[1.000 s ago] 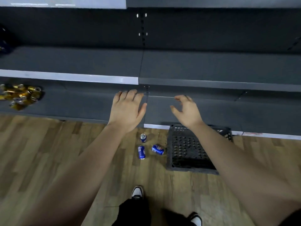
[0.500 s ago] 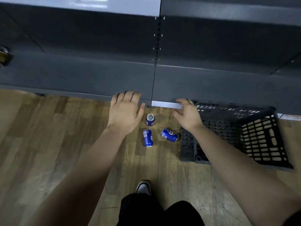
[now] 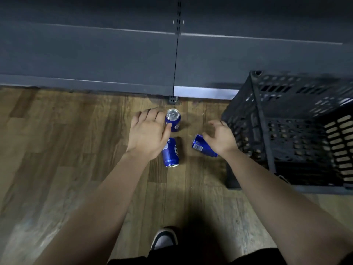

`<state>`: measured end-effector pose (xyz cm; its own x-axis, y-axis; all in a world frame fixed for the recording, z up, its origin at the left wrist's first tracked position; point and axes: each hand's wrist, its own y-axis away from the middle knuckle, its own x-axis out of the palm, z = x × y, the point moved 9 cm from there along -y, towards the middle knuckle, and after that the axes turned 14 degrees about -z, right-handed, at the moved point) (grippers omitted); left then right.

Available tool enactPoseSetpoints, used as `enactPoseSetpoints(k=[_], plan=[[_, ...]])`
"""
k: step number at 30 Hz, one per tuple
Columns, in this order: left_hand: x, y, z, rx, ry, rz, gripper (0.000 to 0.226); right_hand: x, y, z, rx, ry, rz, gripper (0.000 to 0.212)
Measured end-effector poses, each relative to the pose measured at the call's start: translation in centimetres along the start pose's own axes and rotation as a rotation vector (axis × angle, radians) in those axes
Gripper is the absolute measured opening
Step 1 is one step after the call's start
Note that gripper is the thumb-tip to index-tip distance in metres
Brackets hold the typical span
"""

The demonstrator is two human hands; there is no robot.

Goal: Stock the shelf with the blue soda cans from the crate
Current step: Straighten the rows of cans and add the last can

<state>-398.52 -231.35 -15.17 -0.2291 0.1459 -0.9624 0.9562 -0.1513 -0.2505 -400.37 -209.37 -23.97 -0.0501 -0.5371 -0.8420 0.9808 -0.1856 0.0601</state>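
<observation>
The left hand (image 3: 148, 133) hovers relaxed and empty beside an upright blue can (image 3: 173, 120); the half-curled right hand (image 3: 222, 138) covers a toppled can (image 3: 200, 146), grip unclear.

Our left hand (image 3: 148, 133) hangs over the floor (image 3: 66, 150). The upright can (image 3: 173, 120) stands just right of its thumb, and the lying can (image 3: 171, 153) lies partly under its right edge, nearer us. The slanted can (image 3: 202, 145) lies partly under our right hand (image 3: 221, 137). The crate (image 3: 286, 131) sits just right of that hand. The shelf (image 3: 114, 60) runs beyond both hands, and our shoe (image 3: 165, 239) is behind them.
</observation>
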Motion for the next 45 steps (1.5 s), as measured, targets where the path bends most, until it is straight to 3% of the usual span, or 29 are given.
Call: enactPoseSetpoints(k=[7,13,21,30,40,45], plan=[[5.5,-0.1,0.1,0.030,0.024,0.022,0.055,4.9,-0.2,-4.0,0.077,0.008,0.037,0.056],[9.4,-0.7,-0.2,0.076,0.015,0.085,0.060,7.3,-0.6,-5.5,-0.005,0.187,0.038,0.060],[11.6,-0.5,-0.3,0.087,0.053,0.105,0.059,8.8,-1.3,-6.9,0.008,0.269,0.035,0.086],[12.3,-0.1,0.5,0.066,0.066,0.115,0.061,9.7,-1.2,-7.9,-0.007,0.348,0.002,0.080],[10.8,0.0,0.8,0.070,0.036,0.109,0.055,9.6,0.0,-8.4,0.222,0.064,0.059,0.074],[6.8,-0.5,0.3,0.071,0.011,0.114,0.051,6.2,0.6,-4.7,0.186,-0.062,0.047,0.071]])
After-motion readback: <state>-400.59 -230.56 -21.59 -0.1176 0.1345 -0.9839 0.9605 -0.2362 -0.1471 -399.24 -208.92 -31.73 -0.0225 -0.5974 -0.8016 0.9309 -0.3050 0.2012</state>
